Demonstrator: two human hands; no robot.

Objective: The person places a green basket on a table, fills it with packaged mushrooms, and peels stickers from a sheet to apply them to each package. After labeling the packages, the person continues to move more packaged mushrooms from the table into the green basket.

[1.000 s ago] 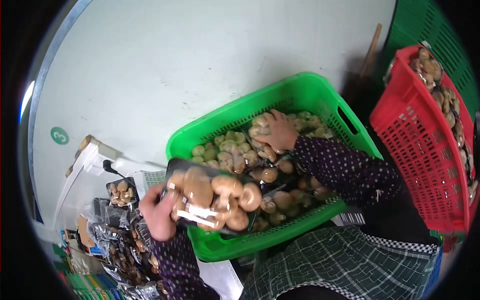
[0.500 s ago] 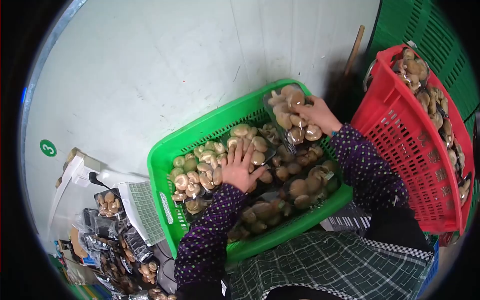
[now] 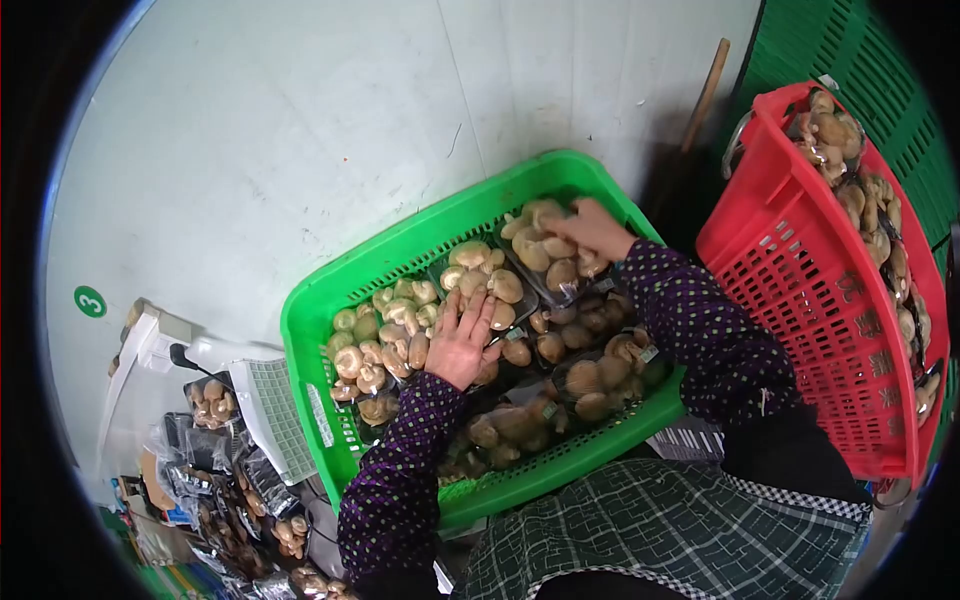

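Observation:
A green plastic basket holds several film-wrapped packs of brown-capped mushrooms. My left hand lies on a mushroom pack near the basket's middle, its fingers stretched out over the caps. At the far right corner, my right hand grips another pack of mushrooms, which sits low inside the basket; its fingertips are partly hidden against the caps. More wrapped packs line the near side.
To the right stands a tilted red basket full of mushroom packs, before green crates. A wooden stick leans on the white wall. At lower left are a label sheet and more wrapped packs.
My right hand has lowered its mushroom pack, moving it left and down into the basket's far right corner. My left hand stays on the middle pack, with its fingers closer together.

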